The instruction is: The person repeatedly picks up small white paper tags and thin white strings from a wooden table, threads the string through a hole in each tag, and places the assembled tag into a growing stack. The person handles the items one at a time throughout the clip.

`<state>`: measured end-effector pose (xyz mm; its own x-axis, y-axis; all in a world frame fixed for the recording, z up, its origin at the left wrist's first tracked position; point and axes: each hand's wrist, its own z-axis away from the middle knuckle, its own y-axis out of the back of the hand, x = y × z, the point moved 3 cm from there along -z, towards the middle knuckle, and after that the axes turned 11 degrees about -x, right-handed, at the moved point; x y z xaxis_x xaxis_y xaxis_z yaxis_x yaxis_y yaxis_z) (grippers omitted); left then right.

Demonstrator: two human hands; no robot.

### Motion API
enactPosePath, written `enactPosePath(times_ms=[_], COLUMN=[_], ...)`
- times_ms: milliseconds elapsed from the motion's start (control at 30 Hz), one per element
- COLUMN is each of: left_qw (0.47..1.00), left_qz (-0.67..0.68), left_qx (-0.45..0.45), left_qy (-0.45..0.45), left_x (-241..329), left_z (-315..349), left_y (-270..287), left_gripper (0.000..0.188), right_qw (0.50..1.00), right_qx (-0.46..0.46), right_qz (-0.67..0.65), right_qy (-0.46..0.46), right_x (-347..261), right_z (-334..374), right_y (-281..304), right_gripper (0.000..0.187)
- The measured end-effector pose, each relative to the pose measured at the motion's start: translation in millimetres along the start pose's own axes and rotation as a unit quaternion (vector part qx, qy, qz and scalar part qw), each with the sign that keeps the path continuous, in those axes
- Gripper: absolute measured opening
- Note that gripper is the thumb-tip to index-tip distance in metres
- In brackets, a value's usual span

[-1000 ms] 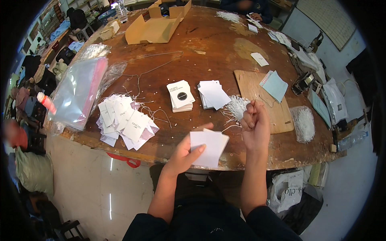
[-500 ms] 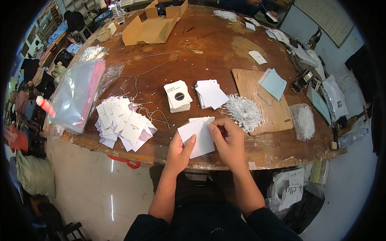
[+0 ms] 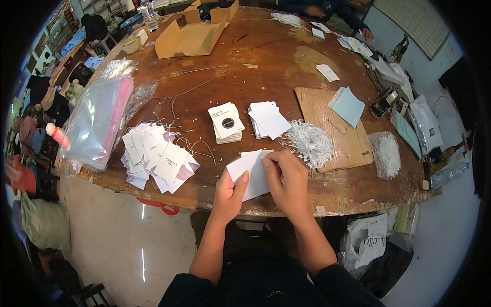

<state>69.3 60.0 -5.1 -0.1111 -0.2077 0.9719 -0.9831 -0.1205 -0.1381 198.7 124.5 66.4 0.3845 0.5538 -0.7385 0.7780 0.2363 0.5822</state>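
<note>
The left hand (image 3: pixel 227 197) is clamped on a few white cards (image 3: pixel 250 181), thumb across the face, fingers behind. The right hand (image 3: pixel 287 179) has thumb and fingertips drawn together at the cards' upper right corner; whether they pinch card or string is hidden. The cards, tilted, appear just inside the table's (image 3: pixel 255 87) near edge. Beyond their top edge, a narrow strip of wood separates them from the printed stack (image 3: pixel 226 123) and white stack (image 3: pixel 268 120), which have a slim gap between them. The strings (image 3: pixel 309 143) crowd the right hand's far side, overlapping the edge of the board (image 3: pixel 353 148). Leftward there is more room: brown wood lies between the left hand and the tag pile (image 3: pixel 161 156), whose corners stop near the table edge. Farther out, a broad brown stretch reaches to the box (image 3: pixel 189 41).
</note>
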Motion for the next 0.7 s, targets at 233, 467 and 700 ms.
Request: enactPosePath(times_ms=[233, 467, 700], left_qw=[0.978, 0.934, 0.763], left_qz=[-0.205, -0.311, -0.597], left_qx=[0.006, 0.004, 0.075], left_qy=[-0.041, -0.174, -0.239], left_x=[11.9, 18.2, 25.5], left_z=[2.4, -5.0, 2.2], left_y=[-1.7, -3.5, -3.4], left_gripper=[0.034, 0.033, 0.028], right_qw=[1.0, 0.992, 0.858], right_qx=[-0.015, -0.028, -0.104], right_qz=[0.005, -0.115, -0.452], right_qy=[0.001, -0.04, -0.22], right_x=[1.7, 8.4, 26.2], right_z=[-3.5, -4.8, -0.6], right_y=[-1.4, -2.5, -9.2], right_gripper=[0.005, 0.006, 0.015])
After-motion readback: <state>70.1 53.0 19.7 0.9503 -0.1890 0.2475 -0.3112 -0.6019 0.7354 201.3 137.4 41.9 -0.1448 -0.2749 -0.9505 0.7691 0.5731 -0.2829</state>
